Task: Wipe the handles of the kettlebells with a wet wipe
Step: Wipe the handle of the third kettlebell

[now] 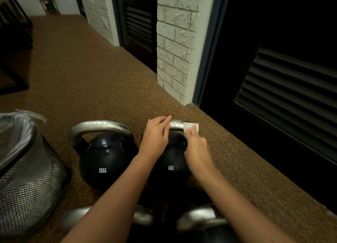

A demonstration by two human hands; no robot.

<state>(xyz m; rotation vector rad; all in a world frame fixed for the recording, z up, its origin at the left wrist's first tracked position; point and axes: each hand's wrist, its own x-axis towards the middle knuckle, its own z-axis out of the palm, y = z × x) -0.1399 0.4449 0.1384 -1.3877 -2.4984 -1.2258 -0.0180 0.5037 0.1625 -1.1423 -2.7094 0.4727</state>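
Observation:
Two black kettlebells stand side by side on the speckled floor: one marked 12KG (105,162) on the left, one marked 8KG (172,162) on the right. Both have silver handles; the 12KG handle (99,127) shows wet drops. My left hand (156,135) rests on the left part of the 8KG handle (176,125), fingers lying fairly straight over it. My right hand (196,146) pinches a folded white wet wipe (190,127) against the right end of that handle. Two more silver handles (200,217) sit near the bottom edge, partly hidden by my forearms.
A black mesh waste bin (31,179) lined with a clear plastic bag stands at the left. A white brick pillar (175,47) and dark louvred doors (291,89) run along the right. Brown speckled floor (82,75) stretches ahead.

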